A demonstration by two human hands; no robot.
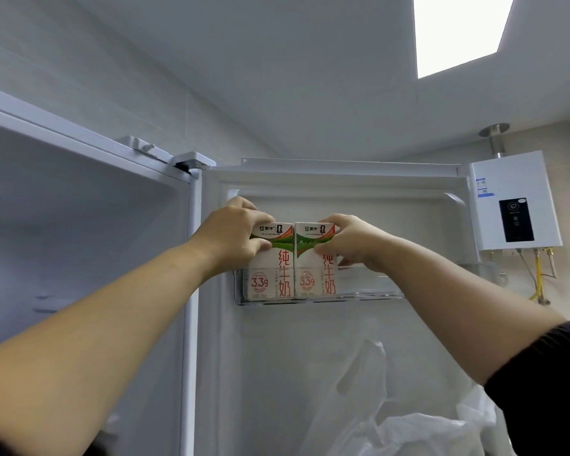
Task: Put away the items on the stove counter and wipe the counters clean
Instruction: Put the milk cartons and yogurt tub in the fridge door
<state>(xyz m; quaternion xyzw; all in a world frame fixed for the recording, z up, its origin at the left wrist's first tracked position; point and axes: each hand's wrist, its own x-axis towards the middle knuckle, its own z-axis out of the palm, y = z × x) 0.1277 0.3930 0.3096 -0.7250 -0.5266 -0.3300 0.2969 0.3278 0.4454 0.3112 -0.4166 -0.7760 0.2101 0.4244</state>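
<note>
Two white milk cartons with green tops and red print stand side by side in the clear top door shelf [369, 295] of an open fridge. My left hand [234, 232] grips the left carton [272, 271] near its top. My right hand [349, 241] grips the right carton [315, 271] the same way. Both cartons are upright and touch each other, with their lower parts behind the shelf's clear front wall.
The fridge's open interior [79, 225] is at the left, its door [343, 340] straight ahead. White plastic bags [408, 422] hang low on the door. A white gas water heater [514, 202] with yellow hoses is mounted on the wall at the right.
</note>
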